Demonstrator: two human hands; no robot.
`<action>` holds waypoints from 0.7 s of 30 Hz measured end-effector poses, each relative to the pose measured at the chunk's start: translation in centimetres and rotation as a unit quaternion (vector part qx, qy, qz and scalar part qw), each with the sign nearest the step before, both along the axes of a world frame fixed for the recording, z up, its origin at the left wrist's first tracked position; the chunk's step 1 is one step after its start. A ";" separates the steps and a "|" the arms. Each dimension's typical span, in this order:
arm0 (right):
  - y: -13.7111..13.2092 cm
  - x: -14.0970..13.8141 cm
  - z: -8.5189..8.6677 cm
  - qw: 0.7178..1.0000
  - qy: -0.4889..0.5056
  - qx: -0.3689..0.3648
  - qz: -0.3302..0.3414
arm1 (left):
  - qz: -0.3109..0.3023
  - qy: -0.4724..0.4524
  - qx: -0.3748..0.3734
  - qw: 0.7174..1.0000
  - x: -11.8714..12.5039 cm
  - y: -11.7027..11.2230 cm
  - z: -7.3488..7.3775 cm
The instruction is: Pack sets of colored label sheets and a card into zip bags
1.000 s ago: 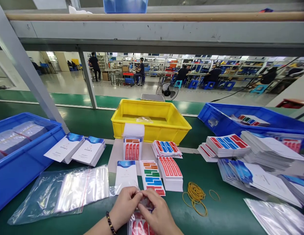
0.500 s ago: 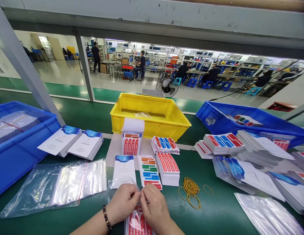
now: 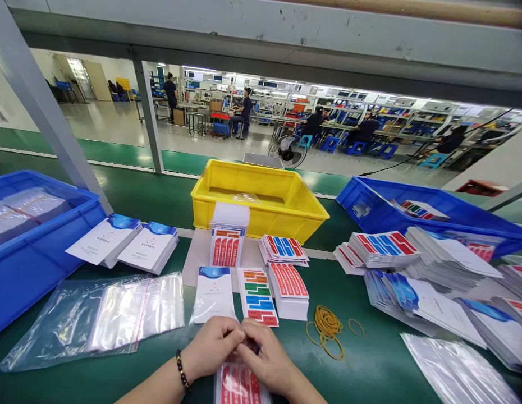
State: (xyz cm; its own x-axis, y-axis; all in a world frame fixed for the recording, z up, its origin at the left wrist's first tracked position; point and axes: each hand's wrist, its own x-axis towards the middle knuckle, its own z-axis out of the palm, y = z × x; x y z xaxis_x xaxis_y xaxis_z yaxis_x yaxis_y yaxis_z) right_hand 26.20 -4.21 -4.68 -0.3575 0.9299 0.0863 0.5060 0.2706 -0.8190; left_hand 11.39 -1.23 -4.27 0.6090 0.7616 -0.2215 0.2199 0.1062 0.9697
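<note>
A clear plastic bag (image 3: 239, 387) with red-and-white label sheets inside lies in front of me at the bottom edge. My left hand (image 3: 213, 347), with a beaded bracelet at the wrist, is closed in a pinch at the bag's upper end. My right hand (image 3: 268, 356) pinches the same end, its fingertips meeting the left ones, so the bag's mouth is mostly hidden. Just beyond the hands lie a white booklet (image 3: 214, 296) with a blue top, a multicoloured label stack (image 3: 257, 297) and a red label stack (image 3: 288, 292).
A yellow bin (image 3: 261, 209) stands behind the stacks. Blue bins (image 3: 46, 241) flank the table left and right. Rubber bands (image 3: 327, 325) lie to the right, flat clear bags (image 3: 137, 311) to the left. Booklet piles (image 3: 149, 247) and more labels (image 3: 385, 247) sit farther out.
My hands stay together at the bag's top; the right hand has turned slightly and moved a little down. Clear film that lay over the booklet's lower edge has drawn back toward my hands.
</note>
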 end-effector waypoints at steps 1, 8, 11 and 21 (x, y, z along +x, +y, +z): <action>0.0 0.2 -0.1 1.000 0.012 -0.003 0.013 | -0.003 0.013 0.003 1.000 0.0 0.1 0.0; 0.0 0.4 -0.9 1.000 -0.001 -0.013 -0.013 | -0.014 0.127 0.101 0.987 0.2 0.1 0.9; 0.1 0.2 -1.0 0.997 0.041 -0.056 -0.044 | -0.011 0.136 0.092 0.986 0.3 0.2 1.1; 0.0 -0.4 -1.0 0.936 0.256 -0.237 -0.053 | -0.015 0.063 0.013 0.998 -0.1 0.3 0.9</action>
State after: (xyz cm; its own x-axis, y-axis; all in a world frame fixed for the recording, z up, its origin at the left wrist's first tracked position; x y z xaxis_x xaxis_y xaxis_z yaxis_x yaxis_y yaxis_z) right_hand 25.76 -4.20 -5.72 -0.2860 0.9351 -0.2093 0.0186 -0.2130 -0.9769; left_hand 11.33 -0.96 -3.37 0.5995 0.7505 -0.2782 0.3433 0.0729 0.9364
